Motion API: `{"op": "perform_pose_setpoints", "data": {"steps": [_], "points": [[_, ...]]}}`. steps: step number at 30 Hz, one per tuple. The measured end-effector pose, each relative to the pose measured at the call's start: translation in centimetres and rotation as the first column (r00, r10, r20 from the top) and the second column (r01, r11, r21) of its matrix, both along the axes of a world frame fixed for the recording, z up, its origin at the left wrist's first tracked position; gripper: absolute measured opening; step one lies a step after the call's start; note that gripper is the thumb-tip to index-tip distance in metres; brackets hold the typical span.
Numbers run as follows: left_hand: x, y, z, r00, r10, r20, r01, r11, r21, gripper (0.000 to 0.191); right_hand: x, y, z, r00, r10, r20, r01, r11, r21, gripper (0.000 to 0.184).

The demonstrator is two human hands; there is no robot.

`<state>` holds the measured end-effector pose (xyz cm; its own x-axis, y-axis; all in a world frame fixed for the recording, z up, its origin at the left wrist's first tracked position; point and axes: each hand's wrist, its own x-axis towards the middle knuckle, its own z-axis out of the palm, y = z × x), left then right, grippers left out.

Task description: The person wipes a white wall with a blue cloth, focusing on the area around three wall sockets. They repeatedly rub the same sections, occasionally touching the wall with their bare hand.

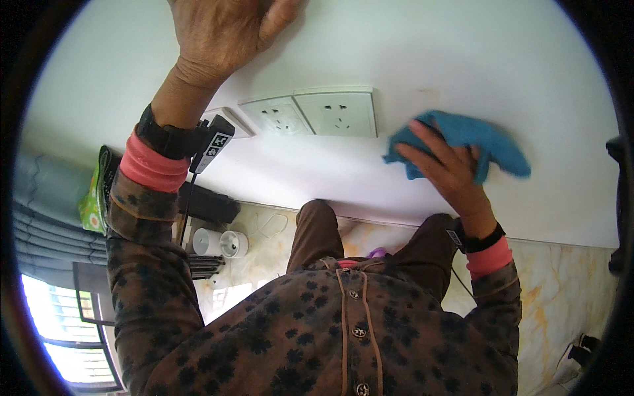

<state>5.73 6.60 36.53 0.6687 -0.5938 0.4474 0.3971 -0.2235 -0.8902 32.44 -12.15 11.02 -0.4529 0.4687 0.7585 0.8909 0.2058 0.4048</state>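
Note:
A blue cloth [495, 141] lies bunched against the white wall [554, 198], to the right of the wall sockets [339, 114]. My right hand [448, 161] presses on it with fingers spread over its folds; whether the fingers grip it is unclear. My left hand [223, 29] is at the top edge, up by the wall above the sockets, its thumb apart and its fingertips cut off by the frame. No object shows in it. A second socket plate [277, 118] adjoins the first, and another plate [237, 121] is partly behind my left wrist device.
At the left are a grey-blue curtain [54, 232], a green patterned bag [91, 203] and a window [74, 317]. White round containers [234, 244] and a white cable [272, 225] lie on the marbled floor [545, 287]. Dark objects stand at the right edge.

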Motion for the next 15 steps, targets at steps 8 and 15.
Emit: {"op": "perform_pose_setpoints", "data": {"steps": [8, 15], "points": [[0.0, -0.7, 0.1, 1.000, 0.015, 0.005, -0.015, 1.000, 0.009, 0.060, 12.8, -4.0, 3.9, 0.512, 0.083, -0.855, 0.437, 0.832, 0.343, 0.075], [-0.9, 0.6, -1.3, 0.998, 0.040, 0.041, -0.036, 0.994, -0.107, 0.058, 0.3, 1.2, 0.1, 0.924, -0.001, -0.383, 0.071, 0.983, 0.169, 0.055]]}}
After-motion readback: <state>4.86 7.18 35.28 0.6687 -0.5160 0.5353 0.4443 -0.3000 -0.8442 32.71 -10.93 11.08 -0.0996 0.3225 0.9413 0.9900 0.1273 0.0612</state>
